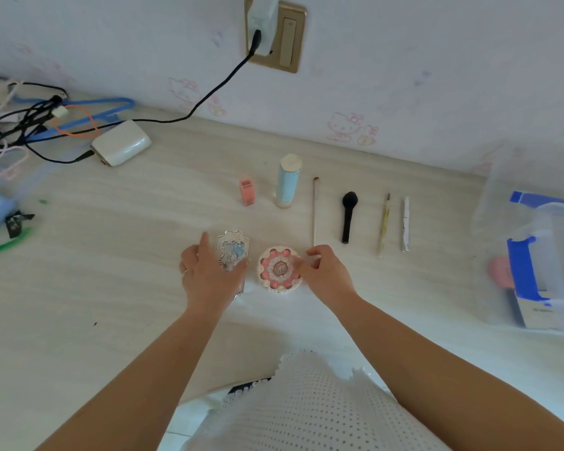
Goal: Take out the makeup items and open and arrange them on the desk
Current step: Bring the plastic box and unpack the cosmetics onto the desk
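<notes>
On the pale wooden desk (111, 271) lies an ornate silver compact (232, 252) with a blue picture; my left hand (205, 275) lies over its left and lower part, fingers spread. Right of it sits a round pink-and-white compact (279, 270); my right hand (323, 271) pinches its right rim. Behind them stand a pink lipstick (247, 191) and a light blue bottle (288, 180). To their right lie a thin pink brush (314, 211), a black brush (348, 216), a yellowish pencil (383, 224) and a white pencil (405, 224).
A clear plastic storage box (534, 255) with blue latches stands at the right edge, a pink item inside. A white power bank (121, 143) and tangled cables (23, 122) lie at the back left. A black cord runs to a wall socket (275, 34).
</notes>
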The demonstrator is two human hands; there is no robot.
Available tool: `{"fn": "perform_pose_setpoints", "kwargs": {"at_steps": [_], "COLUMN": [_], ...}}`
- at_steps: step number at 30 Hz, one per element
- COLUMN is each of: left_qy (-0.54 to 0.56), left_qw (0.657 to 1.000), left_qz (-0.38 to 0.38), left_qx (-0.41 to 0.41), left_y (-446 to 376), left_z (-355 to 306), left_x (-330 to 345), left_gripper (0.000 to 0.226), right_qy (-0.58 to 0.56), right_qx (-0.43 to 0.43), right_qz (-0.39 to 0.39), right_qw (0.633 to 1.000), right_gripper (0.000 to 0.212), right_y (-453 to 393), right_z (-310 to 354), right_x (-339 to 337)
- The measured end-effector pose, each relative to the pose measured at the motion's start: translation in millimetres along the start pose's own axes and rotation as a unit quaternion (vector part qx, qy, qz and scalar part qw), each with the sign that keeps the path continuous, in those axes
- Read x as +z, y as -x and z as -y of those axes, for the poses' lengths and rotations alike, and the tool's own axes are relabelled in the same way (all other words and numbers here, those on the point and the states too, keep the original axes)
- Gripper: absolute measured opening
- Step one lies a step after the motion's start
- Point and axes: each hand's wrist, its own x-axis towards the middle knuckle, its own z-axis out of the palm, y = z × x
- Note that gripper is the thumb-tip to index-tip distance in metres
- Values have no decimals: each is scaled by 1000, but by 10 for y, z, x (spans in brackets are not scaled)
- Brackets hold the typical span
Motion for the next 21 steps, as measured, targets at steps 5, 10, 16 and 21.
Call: {"fn": "perform_pose_setpoints", "kwargs": {"at_steps": [5, 10, 16, 21], "left_qy": [146, 203, 238, 246], "left_qw": [981, 957, 939, 917], "left_qz": [-24, 21, 82, 128], "left_qx": [125, 206, 236, 288], "left_y": [183, 537, 1040, 1504], "left_z": [-434, -1144, -1981, -2633], "left_x": [-202, -109, 376, 905], "left_gripper": [46, 36, 36, 34], "right_qy": [-115, -227, -288, -283], "right_qx": [-51, -105, -153, -173], "right_qz": [-47, -99, -159, -226], "right_qw": [991, 963, 932, 916], "right_gripper": [29, 14, 10, 19], "right_y": [131, 317, 602, 789], "right_z": [46, 21, -263, -808], "right_x": [-326, -850, -1723, -2694]}}
